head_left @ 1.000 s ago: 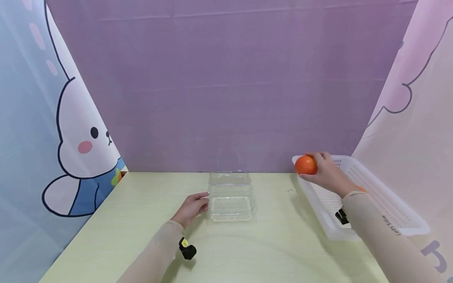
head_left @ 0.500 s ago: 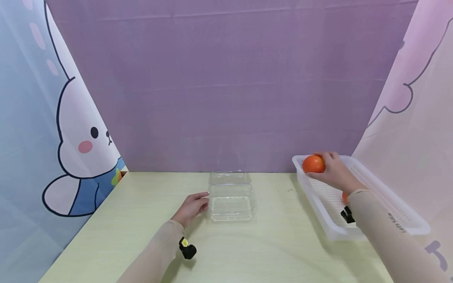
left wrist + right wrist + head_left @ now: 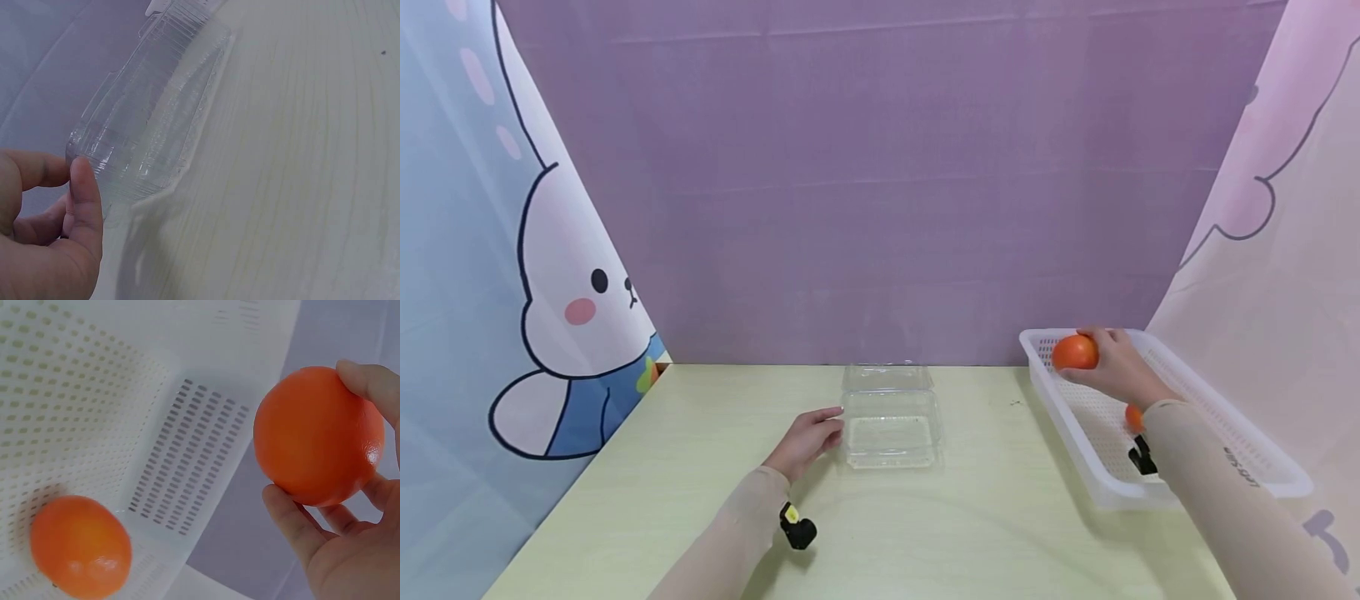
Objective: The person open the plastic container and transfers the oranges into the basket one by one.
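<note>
My left hand point(image 3: 805, 442) pinches the left edge of a clear plastic clamshell container point(image 3: 891, 457), which stands on the table with its lid raised at the back. In the left wrist view, thumb and forefinger meet at the container's corner point(image 3: 84, 147). Over the far left end of a white basket point(image 3: 1070, 433), my right hand point(image 3: 1116, 367) holds an orange point(image 3: 1075, 352), gripping it from the right with thumb and fingers around its side. A second orange point(image 3: 81, 547) lies on the perforated basket floor, partly hidden by the right forearm in the head view.
The light wooden table point(image 3: 970, 533) stretches between container and basket. A purple cloth point(image 3: 880, 183) hangs behind the table's far edge. Printed cloths flank both sides, the left one point(image 3: 572, 333) with a cartoon rabbit. The basket's raised walls surround the second orange.
My right hand has moved to the right with the orange, from the basket's left rim to over its inside. The second orange shows more from behind the forearm. My left hand stays put.
</note>
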Demonstrator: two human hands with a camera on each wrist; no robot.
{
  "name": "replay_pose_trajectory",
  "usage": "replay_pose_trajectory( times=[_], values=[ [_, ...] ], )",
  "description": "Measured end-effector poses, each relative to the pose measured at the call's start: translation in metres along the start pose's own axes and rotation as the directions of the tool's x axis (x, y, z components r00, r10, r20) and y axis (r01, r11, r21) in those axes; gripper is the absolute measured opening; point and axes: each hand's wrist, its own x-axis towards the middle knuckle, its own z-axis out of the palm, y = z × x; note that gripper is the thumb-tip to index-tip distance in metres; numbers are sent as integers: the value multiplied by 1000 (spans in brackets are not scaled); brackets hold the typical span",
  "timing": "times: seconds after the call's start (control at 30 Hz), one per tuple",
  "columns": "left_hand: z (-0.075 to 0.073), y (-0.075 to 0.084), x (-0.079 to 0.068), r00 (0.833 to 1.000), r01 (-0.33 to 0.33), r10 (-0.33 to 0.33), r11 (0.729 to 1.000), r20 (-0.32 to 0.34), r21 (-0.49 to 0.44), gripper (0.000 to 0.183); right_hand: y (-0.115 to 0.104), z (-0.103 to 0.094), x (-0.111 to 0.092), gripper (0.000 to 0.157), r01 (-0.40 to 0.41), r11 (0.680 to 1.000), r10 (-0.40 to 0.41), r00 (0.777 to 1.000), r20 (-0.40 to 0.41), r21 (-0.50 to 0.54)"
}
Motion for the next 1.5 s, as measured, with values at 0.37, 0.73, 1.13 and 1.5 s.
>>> replay_pose_trajectory(
  times=[0.37,0.73,1.13,1.5],
  values=[
    [0,-1,0,1000,-1,1,1000,4,10,43,13,4,1,88,-33,999,33,999,43,-2],
    [0,0,1,1000,-2,2,1000,1,7,42,21,9,3,83,-29,999,30,998,50,-26],
    [-1,0,0,1000,-8,8,1000,5,6,42,38,16,6,84,-109,993,113,990,81,-49],
    [-1,-2,1,1000,-13,13,1000,12,5,43,47,20,5,80,-105,991,111,991,69,-85]
  ],
)
